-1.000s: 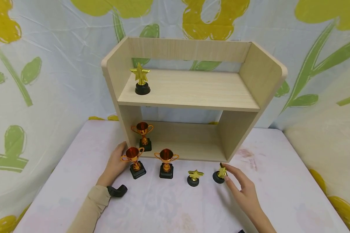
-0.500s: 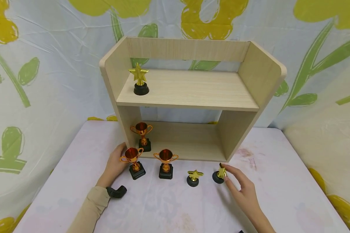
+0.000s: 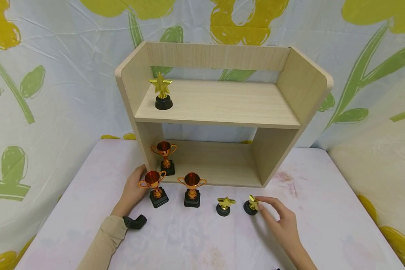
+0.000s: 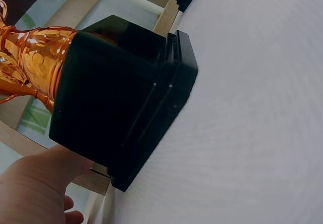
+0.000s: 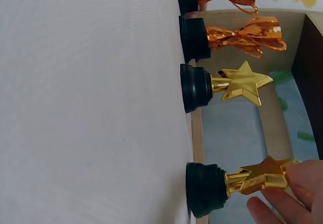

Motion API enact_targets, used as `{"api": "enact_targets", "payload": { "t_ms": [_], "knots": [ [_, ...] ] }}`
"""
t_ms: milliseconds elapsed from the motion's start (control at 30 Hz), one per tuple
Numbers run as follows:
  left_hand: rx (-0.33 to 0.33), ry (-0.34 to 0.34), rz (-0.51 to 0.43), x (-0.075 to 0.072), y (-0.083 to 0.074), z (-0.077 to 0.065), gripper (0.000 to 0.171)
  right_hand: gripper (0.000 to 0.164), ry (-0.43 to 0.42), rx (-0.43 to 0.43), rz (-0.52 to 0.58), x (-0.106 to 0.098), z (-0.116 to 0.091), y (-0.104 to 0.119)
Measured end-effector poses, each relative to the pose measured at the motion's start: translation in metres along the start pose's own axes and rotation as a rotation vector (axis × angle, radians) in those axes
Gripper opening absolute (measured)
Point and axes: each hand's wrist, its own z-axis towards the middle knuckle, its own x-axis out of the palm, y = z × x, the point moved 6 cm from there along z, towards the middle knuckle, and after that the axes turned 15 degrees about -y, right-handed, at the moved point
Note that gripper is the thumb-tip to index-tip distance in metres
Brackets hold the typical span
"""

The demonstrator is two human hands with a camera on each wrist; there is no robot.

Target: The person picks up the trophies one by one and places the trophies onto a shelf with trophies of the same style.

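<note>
My right hand [image 3: 283, 221] pinches a gold star trophy [image 3: 252, 204] by its star; the round black base stands on or just at the table, tilt unclear. In the right wrist view, thumb and fingertips meet the star [image 5: 267, 173]. A second star trophy [image 3: 224, 206] stands to its left. My left hand [image 3: 133, 189] lies against the lower left side of the wooden shelf [image 3: 216, 122], behind a bronze cup trophy [image 3: 156, 189]. That trophy's black base [image 4: 111, 93] hides part of the fingers in the left wrist view, so their grip is unclear.
Another cup trophy [image 3: 192, 190] stands before the shelf. On the lower tier, at left, is a further cup trophy [image 3: 166, 157]; a star trophy [image 3: 162, 92] occupies the upper tier's left end. A flower-printed cloth [image 3: 64, 75] hangs behind the white-covered table [image 3: 175, 240].
Held by my right hand, the star trophy has turned about its base and shifted slightly left and toward me. The left hand and the other trophies stay put.
</note>
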Motion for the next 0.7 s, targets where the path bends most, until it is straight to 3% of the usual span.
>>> {"api": "enact_targets", "payload": {
  "t_ms": [233, 700],
  "knots": [
    [0.018, -0.009, -0.008, 0.001, -0.002, 0.001, 0.060, 0.032, 0.016, -0.060, 0.016, 0.005, 0.001, 0.001],
    [0.034, -0.021, -0.021, 0.000, -0.001, 0.001, 0.056, 0.026, 0.001, -0.063, -0.024, 0.011, 0.014, 0.000]
  ]
}}
